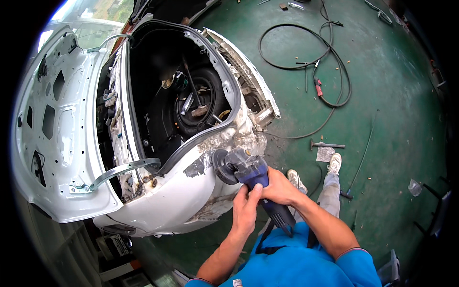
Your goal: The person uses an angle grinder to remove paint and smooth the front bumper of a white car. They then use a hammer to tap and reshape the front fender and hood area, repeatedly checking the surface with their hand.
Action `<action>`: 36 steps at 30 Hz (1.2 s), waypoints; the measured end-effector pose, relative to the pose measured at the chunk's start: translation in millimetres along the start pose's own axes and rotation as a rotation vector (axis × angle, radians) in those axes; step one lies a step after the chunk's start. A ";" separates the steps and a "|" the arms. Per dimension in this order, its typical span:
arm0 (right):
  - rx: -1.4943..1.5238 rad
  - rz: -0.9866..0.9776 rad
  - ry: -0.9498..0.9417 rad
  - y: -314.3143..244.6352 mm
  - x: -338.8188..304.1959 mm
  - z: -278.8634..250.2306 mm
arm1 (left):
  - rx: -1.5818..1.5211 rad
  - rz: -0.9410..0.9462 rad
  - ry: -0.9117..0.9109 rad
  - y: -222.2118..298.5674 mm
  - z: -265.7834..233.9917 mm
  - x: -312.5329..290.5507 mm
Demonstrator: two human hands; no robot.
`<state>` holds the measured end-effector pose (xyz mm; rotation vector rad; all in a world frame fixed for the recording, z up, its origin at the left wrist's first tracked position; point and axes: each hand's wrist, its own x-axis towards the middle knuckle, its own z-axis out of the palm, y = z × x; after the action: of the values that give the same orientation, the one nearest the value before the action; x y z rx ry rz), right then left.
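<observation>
Both hands, left hand (246, 206) and right hand (278, 188), are closed tight around one grinder (248, 173), its cord hidden.

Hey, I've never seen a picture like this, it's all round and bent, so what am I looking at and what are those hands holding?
The picture comes from a wide fisheye camera worn on a person's head, looking down, so straight edges bend near the rim. The two bare forearms coming up from the bottom are that person's own. The left hand and the right hand both grip a blue angle grinder, its disc against the bare, stripped rear corner of a white car. The trunk lid is open, and a spare wheel lies in the trunk. On the green floor lie looped black cables and a hammer. The person's shoes show below.
</observation>
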<state>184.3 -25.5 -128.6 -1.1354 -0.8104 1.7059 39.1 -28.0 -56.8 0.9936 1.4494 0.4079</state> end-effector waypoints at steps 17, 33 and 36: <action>-0.080 -0.037 0.016 -13.6 8.4 -10.0 | -0.041 0.050 -0.049 13.5 4.4 13.9; -0.176 -0.061 -0.013 -31.4 6.9 -22.3 | -0.169 0.070 -0.062 19.3 18.3 6.6; -0.200 -0.097 -0.005 -39.0 8.3 -26.4 | -0.203 0.081 -0.077 24.2 20.9 8.5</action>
<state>220.0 -2.1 -107.0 -1.2048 -1.0405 1.5745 67.7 -14.5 -47.2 0.8967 1.2741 0.5584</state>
